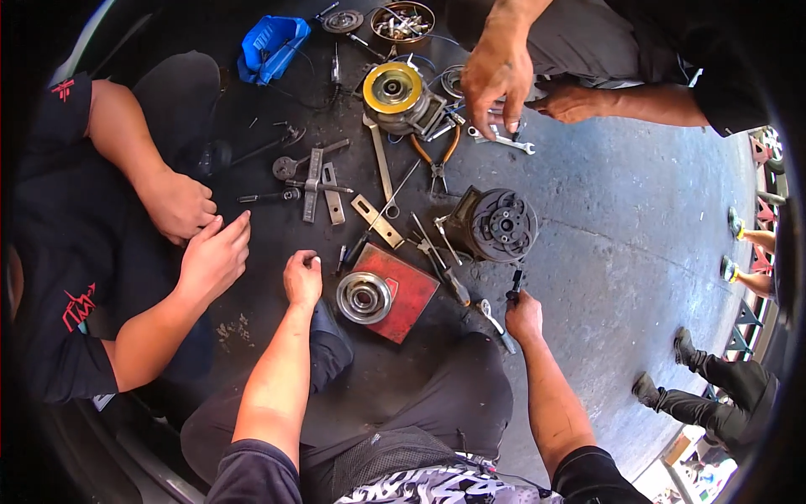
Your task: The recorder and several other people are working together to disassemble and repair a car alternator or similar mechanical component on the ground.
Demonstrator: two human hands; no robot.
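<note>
My left hand [302, 280] is curled closed above my left knee, with nothing showing in it. Just right of it, a shiny metal pulley [363, 297] rests on a red flat box [405, 290]. The fingers of my right hand [525, 318] are wrapped round a short black piece [515, 284], whose exact kind I cannot make out. Its tip points up toward a dark, round compressor [504, 225], close to the lower rim. Beside my right hand lie a ratchet [495, 326] and a pair of pliers [442, 265].
Beyond are a compressor with a yellow ring [393, 88], orange-handled pliers [437, 160], a long wrench [380, 160], slotted metal bars [378, 221] and a bowl of small parts [403, 23]. A co-worker's hand [499, 76] reaches in at the top; another person's hands [214, 260] are at left.
</note>
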